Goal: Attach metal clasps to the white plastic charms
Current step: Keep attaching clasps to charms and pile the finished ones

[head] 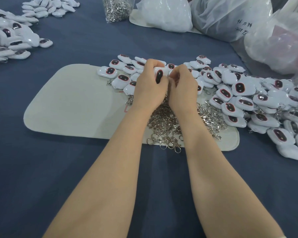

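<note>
Held charm: a white plastic charm (pixel 159 75) with a dark oval face, at the frame's centre, raised above the pale mat (pixel 67 103).
Left hand: the left hand (pixel 150 88) has its fingers (pixel 152 64) curled round the charm.
Right hand: the right hand (pixel 182 86) has its fingers (pixel 179 71) bunched narrow against the charm's right edge. Whether they pinch a clasp is hidden.
Handling: the charm looks light, stiff and glossy, so probably slippery. The clasps look small, hard and prone to tangling.
Where to hold: probably by the charm's flat sides, leaving the attachment edge free.
Clasp pile: loose metal clasps (pixel 179 121) heaped on the mat under the wrists.
Loose charms: a spread heap (pixel 239 100) from centre to right edge, some with clasps showing.
Clear bag: top centre (pixel 116 7), filled with metal clasps.
White bags: upper right (pixel 230 16), contents unclear.
Upper left: further white pieces piled (pixel 15 40) on the blue worktop (pixel 58 169).
</note>
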Demonstrator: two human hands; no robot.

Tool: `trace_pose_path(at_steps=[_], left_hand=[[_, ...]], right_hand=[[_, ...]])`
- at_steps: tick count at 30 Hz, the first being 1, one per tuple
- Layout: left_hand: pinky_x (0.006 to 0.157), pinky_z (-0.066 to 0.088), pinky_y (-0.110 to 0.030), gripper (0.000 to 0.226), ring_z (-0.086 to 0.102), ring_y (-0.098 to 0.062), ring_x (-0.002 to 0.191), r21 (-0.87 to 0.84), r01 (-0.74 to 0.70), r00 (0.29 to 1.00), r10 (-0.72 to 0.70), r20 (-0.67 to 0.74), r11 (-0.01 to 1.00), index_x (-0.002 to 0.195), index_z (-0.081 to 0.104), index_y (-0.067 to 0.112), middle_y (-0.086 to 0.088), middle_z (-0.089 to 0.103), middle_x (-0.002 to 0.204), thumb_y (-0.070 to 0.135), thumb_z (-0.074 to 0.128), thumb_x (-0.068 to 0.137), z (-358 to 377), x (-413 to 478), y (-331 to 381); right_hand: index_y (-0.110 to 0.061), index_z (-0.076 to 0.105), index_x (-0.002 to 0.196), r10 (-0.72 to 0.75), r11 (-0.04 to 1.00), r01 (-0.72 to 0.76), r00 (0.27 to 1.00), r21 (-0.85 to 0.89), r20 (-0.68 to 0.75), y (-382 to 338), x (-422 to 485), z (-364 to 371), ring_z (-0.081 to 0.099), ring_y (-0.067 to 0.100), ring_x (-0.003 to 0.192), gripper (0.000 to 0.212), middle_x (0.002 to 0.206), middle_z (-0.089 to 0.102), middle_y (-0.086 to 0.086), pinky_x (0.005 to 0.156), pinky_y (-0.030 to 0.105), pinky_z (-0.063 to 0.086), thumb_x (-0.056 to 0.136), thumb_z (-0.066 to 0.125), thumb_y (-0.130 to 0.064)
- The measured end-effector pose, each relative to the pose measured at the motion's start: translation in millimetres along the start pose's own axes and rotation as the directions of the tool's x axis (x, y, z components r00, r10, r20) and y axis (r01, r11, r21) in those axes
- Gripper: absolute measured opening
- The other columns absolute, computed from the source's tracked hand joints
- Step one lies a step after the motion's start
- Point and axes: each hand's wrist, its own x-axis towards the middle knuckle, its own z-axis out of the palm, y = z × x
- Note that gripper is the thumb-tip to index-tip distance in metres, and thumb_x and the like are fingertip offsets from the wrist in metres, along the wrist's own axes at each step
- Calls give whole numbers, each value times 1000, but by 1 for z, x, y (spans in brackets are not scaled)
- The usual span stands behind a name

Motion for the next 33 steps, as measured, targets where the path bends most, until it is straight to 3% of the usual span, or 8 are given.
trace_pose_path(at_steps=[2, 5, 8, 12, 16, 21, 26, 33], left_hand=[[71, 42, -8, 20, 52, 16, 75, -81, 38, 999, -40, -25, 996, 102, 48, 25, 22, 51, 88, 12, 56, 89, 0, 1, 4], [86, 54, -31, 19, 60, -8, 74, -338, 221, 968, -247, -35, 915, 107, 53, 17, 4, 58, 95, 12, 58, 89, -2, 5, 8], [65, 54, -27, 13, 52, -6, 52, -562, 360, 920, -385, 79, 745, 106, 57, 6, -5, 57, 80, 10, 54, 94, -5, 6, 11], [45, 45, -14, 15, 52, -1, 42, -704, 435, 878, -437, 195, 561, 84, 56, 11, 4, 56, 51, 6, 48, 96, -8, 6, 16], [44, 47, -14, 10, 56, -2, 43, -754, 491, 832, -491, 258, 435, 89, 55, 10, -2, 59, 70, 7, 48, 96, -10, 5, 19], [44, 48, -12, 13, 56, -1, 42, -747, 505, 817, -517, 254, 431, 87, 56, 11, -4, 58, 77, 6, 47, 96, -10, 5, 19], [43, 48, -13, 12, 56, -2, 42, -740, 523, 802, -537, 260, 424, 86, 56, 10, -6, 58, 77, 8, 51, 96, -9, 5, 17], [47, 47, -16, 12, 55, -7, 50, -675, 444, 860, -491, 139, 588, 105, 54, 14, -4, 58, 79, 7, 51, 95, -9, 6, 15]], right_hand=[[-4, 54, 103, 36, 994, -34, 999, 104, -16, -2, 1, -1, 53, 16, 84, 16, 90, 56, 0, 76, 24, 45, 89, 48, 2], [-8, 55, 107, 97, 961, -101, 995, 257, 27, -4, 3, -2, 56, 6, 87, 18, 94, 57, -6, 78, 10, 43, 91, 52, -1], [-14, 58, 100, 127, 940, -141, 990, 311, 65, -6, 4, -2, 59, 9, 91, 14, 92, 60, -8, 80, 13, 46, 92, 52, -4], [-15, 57, 95, 149, 933, -135, 989, 332, -19, -9, 4, 1, 58, 9, 85, 8, 86, 59, -10, 76, 17, 46, 93, 53, -8], [-14, 56, 92, 186, 905, -144, 980, 401, -69, -13, 3, 1, 59, 14, 86, 7, 85, 59, -9, 84, 32, 51, 93, 53, -9], [-12, 58, 90, 186, 891, -126, 978, 437, -97, -16, 2, 1, 57, 0, 69, 9, 80, 59, -12, 69, 16, 49, 93, 52, -6], [-15, 56, 88, 211, 877, -138, 971, 461, -110, -17, 2, 1, 57, 7, 74, 11, 81, 60, -6, 77, 31, 54, 91, 55, -4], [-12, 59, 87, 118, 950, -66, 981, 305, -155, -11, 3, 0, 55, 4, 69, 9, 76, 59, -10, 68, 11, 44, 90, 55, -4]])
